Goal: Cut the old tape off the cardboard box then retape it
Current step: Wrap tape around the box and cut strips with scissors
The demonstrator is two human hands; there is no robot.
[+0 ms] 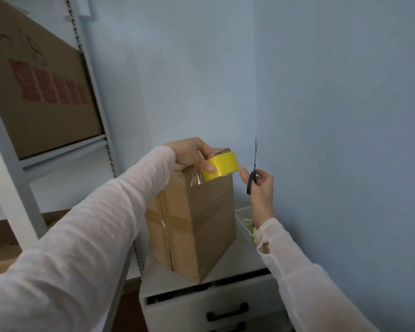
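A tall brown cardboard box stands on a white drawer cabinet, with brown tape across its left face. My left hand grips a yellow tape roll at the box's top near corner. A clear strip of tape hangs just below the roll. My right hand holds black scissors by the handles, blades pointing up and nearly closed. Its forefinger reaches toward the roll's right edge.
A grey metal shelf rack stands on the left with a large cardboard box on it. A white tray with small tape rolls sits behind the box on the right. Blue walls close in behind and on the right.
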